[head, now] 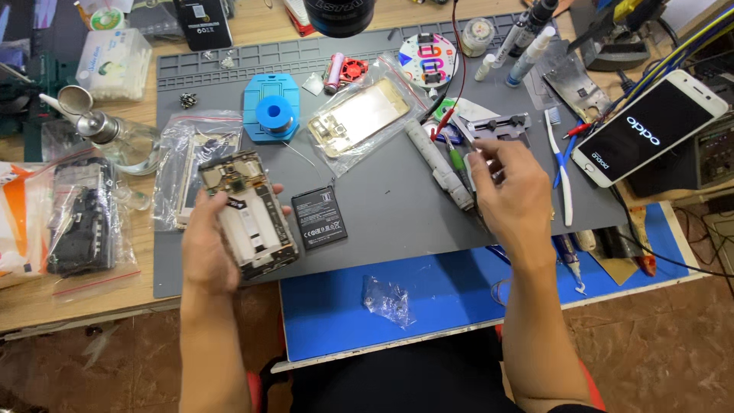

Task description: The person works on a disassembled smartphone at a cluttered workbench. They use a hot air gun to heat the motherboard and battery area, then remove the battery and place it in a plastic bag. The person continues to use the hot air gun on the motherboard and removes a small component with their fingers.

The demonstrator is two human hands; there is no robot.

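My left hand (pixel 205 245) holds an opened phone frame (pixel 248 212), its inside facing up, over the left part of a grey work mat (pixel 382 206). A black flat battery (pixel 319 218) lies on the mat just right of the frame. My right hand (pixel 514 191) hovers over the mat's right side with its fingers curled above a cluster of small tools (pixel 459 164); whether it pinches anything I cannot tell. A gold phone frame in a clear bag (pixel 358 116) lies further back.
A blue solder spool on a blue holder (pixel 273 113), a white toothbrush (pixel 560 164), a lit white phone (pixel 650 126), a glass bottle with metal top (pixel 115 134), bagged parts (pixel 80 218) at left, and a crumpled clear wrapper (pixel 388 298) on the blue mat (pixel 459 306).
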